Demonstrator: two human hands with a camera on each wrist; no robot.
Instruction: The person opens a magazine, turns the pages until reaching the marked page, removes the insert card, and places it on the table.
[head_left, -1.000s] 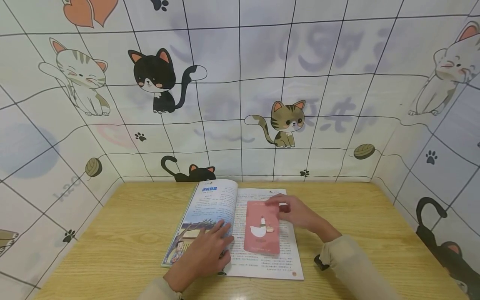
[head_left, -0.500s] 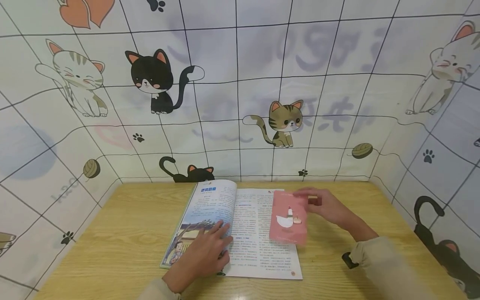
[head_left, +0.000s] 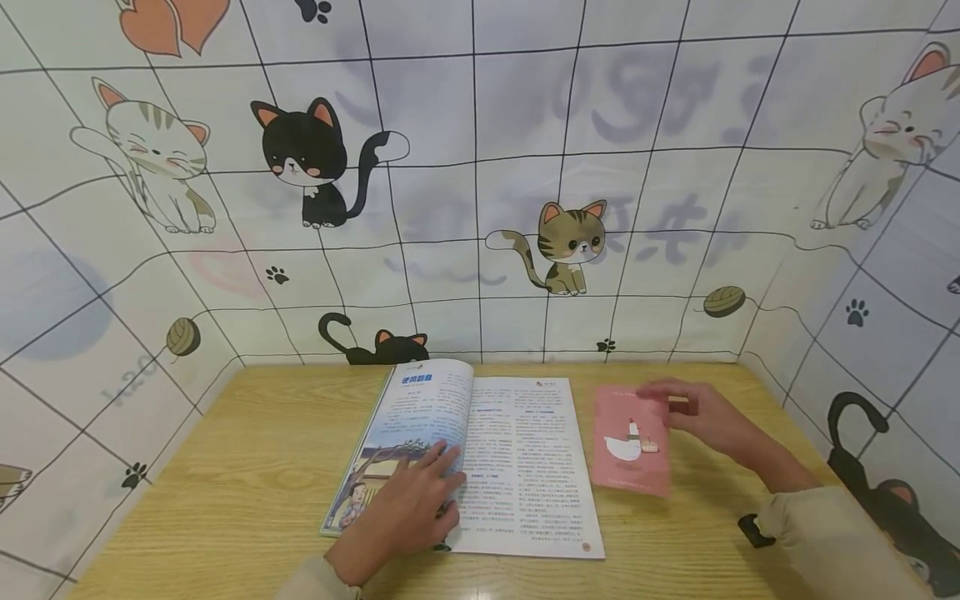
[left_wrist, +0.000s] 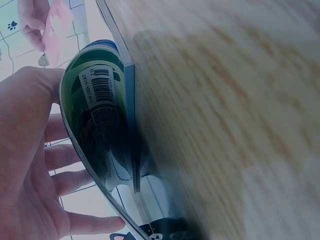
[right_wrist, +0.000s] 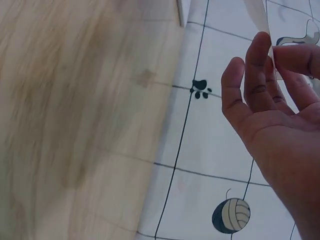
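Observation:
An open magazine (head_left: 525, 467) lies on the wooden table, its left side bowing up near the spine. My left hand (head_left: 408, 504) rests on the illustrated left page with fingers spread. In the left wrist view the magazine's curved cover (left_wrist: 75, 105) with a barcode shows beside that hand's fingers. My right hand (head_left: 708, 417) pinches a pink card (head_left: 630, 442) by its upper right corner, thumb and fingers on either side. A white bird-like drawing is printed on the card, which hangs over the table just right of the magazine. In the right wrist view the card (right_wrist: 258, 15) shows edge-on between the fingertips.
The wooden table (head_left: 247, 467) runs back to a wall (head_left: 450, 208) covered in a cat-print sheet, which continues along both sides. A dark band (head_left: 756, 531) sits at the right wrist, by the sleeve cuff.
My right hand has carried the pink card to the right, from over the magazine's right page to beyond its edge. The left hand has stayed on the left page.

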